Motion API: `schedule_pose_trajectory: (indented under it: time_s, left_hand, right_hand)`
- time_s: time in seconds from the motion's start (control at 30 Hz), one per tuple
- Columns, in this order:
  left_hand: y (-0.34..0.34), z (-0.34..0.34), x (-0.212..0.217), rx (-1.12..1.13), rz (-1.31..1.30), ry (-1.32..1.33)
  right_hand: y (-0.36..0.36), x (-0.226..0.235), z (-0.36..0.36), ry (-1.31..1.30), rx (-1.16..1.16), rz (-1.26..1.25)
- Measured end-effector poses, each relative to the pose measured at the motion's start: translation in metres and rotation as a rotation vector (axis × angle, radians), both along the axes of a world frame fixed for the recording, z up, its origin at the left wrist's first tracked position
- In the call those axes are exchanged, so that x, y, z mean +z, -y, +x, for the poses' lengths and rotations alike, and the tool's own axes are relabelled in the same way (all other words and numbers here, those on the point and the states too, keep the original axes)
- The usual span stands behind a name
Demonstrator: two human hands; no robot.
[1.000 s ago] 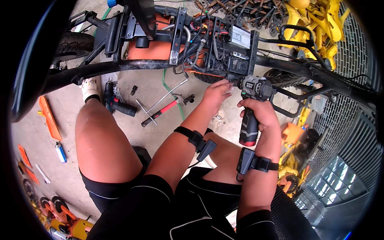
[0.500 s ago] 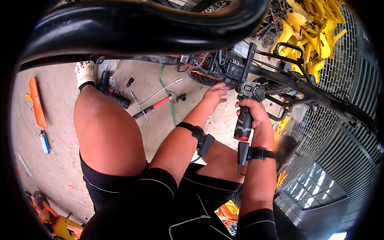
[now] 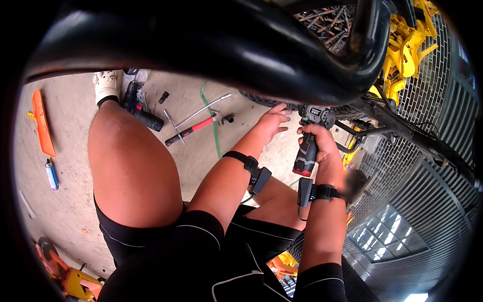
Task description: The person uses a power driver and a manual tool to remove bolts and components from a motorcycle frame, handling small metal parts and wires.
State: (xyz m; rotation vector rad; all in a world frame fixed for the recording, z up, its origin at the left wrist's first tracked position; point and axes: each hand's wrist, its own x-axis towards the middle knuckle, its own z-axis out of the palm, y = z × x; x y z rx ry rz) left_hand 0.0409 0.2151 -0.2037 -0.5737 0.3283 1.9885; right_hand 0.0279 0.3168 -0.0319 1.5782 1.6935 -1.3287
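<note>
My right hand is wrapped round the grip of a cordless impact wrench with a grey head, black handle and red base. Its head points up toward a dark vehicle frame; the working tip is hidden. Just left of the tool is my left hand, its fingers apart and holding nothing I can see. Those fingertips come close to the underside of the vehicle, and I cannot tell whether they touch it. A thick, glossy black tube crosses the upper view and hides most of the vehicle's middle.
On the floor at left lie a cordless drill, a metal cross wrench, a red-handled tool and a black socket. Farther left are an orange panel and a spray can. Yellow parts are heaped at far right.
The black tube has come lower and farther right in view, covering vehicle parts that showed before. Both hands keep nearly the same place, the right still gripping the impact wrench.
</note>
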Motion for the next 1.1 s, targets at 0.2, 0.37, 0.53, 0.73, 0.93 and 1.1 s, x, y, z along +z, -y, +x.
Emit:
schedule_pose_trajectory:
  time_s: [0.2, 0.37, 0.53, 0.73, 0.93, 1.1]
  left_hand:
    - [0.015, -0.013, 0.021, -0.066, 0.010, 0.005]
    - [0.000, 0.004, -0.006, -0.005, 0.073, -0.025]
    - [0.006, -0.006, 0.004, -0.098, 0.000, 0.009]
    - [0.006, -0.007, 0.002, -0.119, 0.001, 0.003]
    - [0.012, -0.014, 0.011, -0.140, -0.026, -0.003]
    - [0.009, -0.009, 0.010, -0.139, -0.018, -0.001]
  right_hand:
    - [-0.005, -0.003, 0.000, 0.007, 0.003, -0.015]
    - [0.008, 0.003, -0.001, -0.031, -0.078, 0.045]
    - [0.028, 0.017, -0.011, -0.116, -0.041, 0.037]
    - [0.015, 0.005, -0.010, 0.012, 0.000, 0.052]
    - [0.007, -0.001, -0.009, 0.032, 0.015, 0.033]
    - [0.016, 0.009, -0.012, 0.018, 0.023, 0.073]
